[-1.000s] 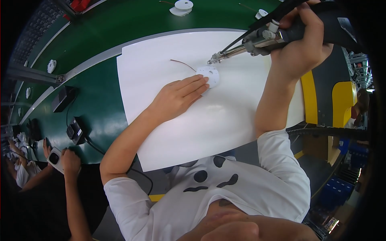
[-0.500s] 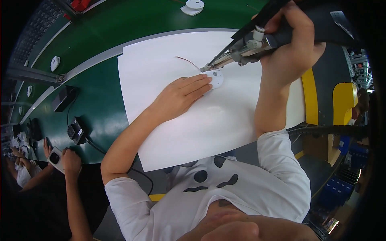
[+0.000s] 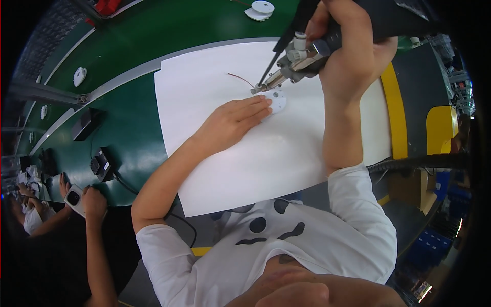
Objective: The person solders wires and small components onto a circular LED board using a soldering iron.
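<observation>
- Right hand (image 3: 353, 56) wraps around a dark-bodied power screwdriver (image 3: 303, 63), its metal nose (image 3: 271, 82) left of the grip.
- Left hand (image 3: 230, 125) lies fingers-together on a white disc (image 3: 279, 102), near that nose; thumb hidden, so I cannot tell if it pinches.
- Beyond those fingers, a brown wire (image 3: 240, 78) crosses a white sheet (image 3: 266, 163).

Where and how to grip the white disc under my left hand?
Probably pinch the white disc by its right rim, from the right: that curved edge is bare, while your left hand covers its left side and the tool tip sits upper left.
</observation>
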{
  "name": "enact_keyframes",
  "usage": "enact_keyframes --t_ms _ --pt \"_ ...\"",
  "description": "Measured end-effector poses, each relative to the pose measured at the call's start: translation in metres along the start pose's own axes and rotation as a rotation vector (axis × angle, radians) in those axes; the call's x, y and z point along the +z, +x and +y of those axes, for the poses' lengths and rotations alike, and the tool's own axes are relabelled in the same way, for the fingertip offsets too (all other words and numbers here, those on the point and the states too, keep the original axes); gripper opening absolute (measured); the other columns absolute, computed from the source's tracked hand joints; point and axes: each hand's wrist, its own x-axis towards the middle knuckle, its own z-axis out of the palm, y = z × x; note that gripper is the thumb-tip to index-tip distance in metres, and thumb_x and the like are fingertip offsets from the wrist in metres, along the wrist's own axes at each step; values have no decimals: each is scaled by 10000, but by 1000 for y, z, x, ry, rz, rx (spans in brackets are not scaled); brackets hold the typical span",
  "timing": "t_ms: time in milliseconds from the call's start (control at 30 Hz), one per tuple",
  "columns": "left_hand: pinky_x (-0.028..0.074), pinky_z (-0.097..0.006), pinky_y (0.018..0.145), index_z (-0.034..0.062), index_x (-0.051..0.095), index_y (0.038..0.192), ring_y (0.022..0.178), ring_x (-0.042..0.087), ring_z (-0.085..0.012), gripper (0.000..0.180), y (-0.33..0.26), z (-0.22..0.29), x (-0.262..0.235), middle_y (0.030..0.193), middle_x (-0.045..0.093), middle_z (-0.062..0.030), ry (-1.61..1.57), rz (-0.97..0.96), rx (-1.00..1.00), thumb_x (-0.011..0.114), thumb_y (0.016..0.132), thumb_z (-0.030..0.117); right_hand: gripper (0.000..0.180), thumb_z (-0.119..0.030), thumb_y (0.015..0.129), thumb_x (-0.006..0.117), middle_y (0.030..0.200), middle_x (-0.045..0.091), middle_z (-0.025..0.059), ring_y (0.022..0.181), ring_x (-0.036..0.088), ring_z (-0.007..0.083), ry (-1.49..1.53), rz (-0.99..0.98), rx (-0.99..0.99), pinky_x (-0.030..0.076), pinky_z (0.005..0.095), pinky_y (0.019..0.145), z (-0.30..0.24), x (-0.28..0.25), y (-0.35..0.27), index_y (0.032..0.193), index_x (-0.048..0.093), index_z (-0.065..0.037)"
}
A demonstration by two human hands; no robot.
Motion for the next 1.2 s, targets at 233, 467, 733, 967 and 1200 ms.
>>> enact_keyframes --t_ms 233,467,733,967,1200 --pt "560 -380 919 61 704 1215 1216 649 -279 384 -2 2 -1 1339 668 -90 116 71 -6 773 837 73 202 -95 1013 518 813 682 202 664 656 241 -1420 65 -206 568 317 655 -84 -25 2 1085 669 19" --pt "547 -399 966 67 691 1234 1211 652 -302 372 -8 -62 -21 1311 681 -130 346 203 -262 744 866 68 232 -21 991 510 778 699 91 635 654 156 -1794 -172 -311 538 244 623 -100 -21 12 1061 730 7" --pt "443 -452 1126 49 588 1399 1408 482 -387 455 -19 -219 -76 1466 545 -238 657 334 -533 598 964 179 216 -52 978 531 743 676 101 590 620 150 -1496 -6 -199 520 230 574 -84 -4 12 978 742 -3" --pt "510 -490 1027 4 587 1321 1278 570 -394 466 -124 -291 -199 1380 590 -245 1124 270 -888 642 895 188 193 -113 918 606 705 622 153 638 616 212 -1329 251 -13 556 350 671 -86 6 16 862 675 59" --pt "544 -479 962 32 632 1220 1178 620 -385 330 -191 -339 -248 1255 662 -194 1085 116 -1296 606 906 128 244 -140 865 621 662 557 99 597 587 195 -1299 259 34 524 325 621 -78 11 14 1009 636 56"
